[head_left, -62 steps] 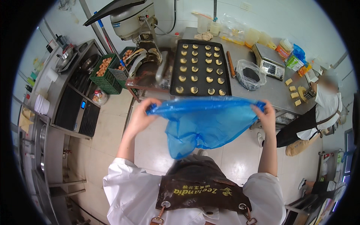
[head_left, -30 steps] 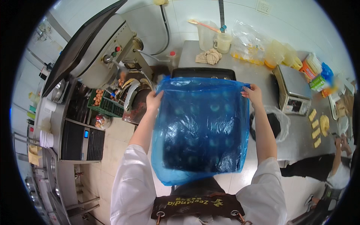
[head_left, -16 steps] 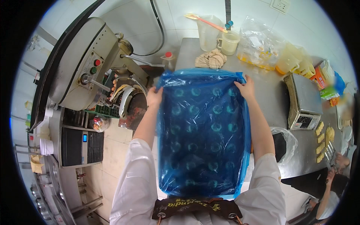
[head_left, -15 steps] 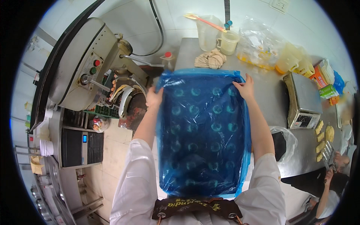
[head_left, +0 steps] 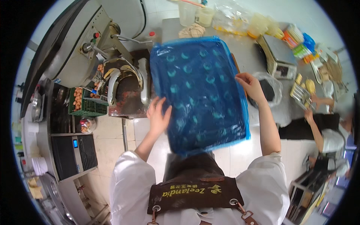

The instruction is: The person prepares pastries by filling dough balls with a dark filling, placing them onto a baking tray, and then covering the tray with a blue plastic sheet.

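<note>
A tray wrapped in blue plastic film (head_left: 195, 129) lies in front of me, slightly turned, its near end out past the metal table. Through the film show rows of round, paler shapes; what they are I cannot make out. My left hand (head_left: 158, 115) is at the tray's left side, fingers spread and fingertips close to the film's edge. On the right side, my right hand (head_left: 252, 89) has thumb and forefinger pinched together at the film's edge. Part of a brown edge (head_left: 235, 63) shows beside the tray there.
A stand mixer (head_left: 75, 56) and a green crate of eggs (head_left: 78, 99) stand left. Along the table's back are a cloth (head_left: 192, 31), jugs (head_left: 205, 17) and a plastic bag (head_left: 232, 18). A scale (head_left: 276, 56) stands right, near a co-worker's hand (head_left: 309, 115) holding a metal tool.
Both hands have slid along the tray's sides toward me, and the left has spread its fingers off the edge. The tray has turned slightly; the whole view has shifted too.
</note>
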`<state>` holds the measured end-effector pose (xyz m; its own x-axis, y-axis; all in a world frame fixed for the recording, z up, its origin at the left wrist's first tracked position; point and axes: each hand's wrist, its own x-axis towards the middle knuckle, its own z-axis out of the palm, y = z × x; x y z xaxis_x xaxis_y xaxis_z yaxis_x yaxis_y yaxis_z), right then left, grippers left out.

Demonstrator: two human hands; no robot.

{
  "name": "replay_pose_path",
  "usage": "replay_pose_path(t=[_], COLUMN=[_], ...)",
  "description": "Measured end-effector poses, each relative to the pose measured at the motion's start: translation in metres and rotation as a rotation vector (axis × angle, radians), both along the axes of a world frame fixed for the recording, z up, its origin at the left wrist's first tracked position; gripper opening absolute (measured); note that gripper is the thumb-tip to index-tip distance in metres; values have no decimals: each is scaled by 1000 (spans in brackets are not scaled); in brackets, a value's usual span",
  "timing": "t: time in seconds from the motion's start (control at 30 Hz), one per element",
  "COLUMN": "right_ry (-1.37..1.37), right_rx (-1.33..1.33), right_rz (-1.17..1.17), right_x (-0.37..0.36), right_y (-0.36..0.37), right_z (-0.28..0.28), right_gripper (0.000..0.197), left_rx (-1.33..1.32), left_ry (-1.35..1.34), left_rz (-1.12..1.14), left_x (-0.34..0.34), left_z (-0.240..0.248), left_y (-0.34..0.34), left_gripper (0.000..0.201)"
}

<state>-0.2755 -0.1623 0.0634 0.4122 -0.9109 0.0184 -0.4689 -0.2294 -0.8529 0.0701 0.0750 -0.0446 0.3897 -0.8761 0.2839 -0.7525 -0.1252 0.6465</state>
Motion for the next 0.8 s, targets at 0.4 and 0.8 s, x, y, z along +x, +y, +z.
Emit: replay_pose_path(t=[0.4,0.8], right_ry=[-351,-955], right_rx=[140,672], right_rz=[608,420], right_x=[214,457], right_y=[173,89], right_z=[143,253], right_gripper=[29,7], left_rx=[-29,-313], left_ry=[426,1038], left_rz=[145,497], left_x=[40,51], left_z=[-15,2], left_y=[263,405], left_gripper=[35,26])
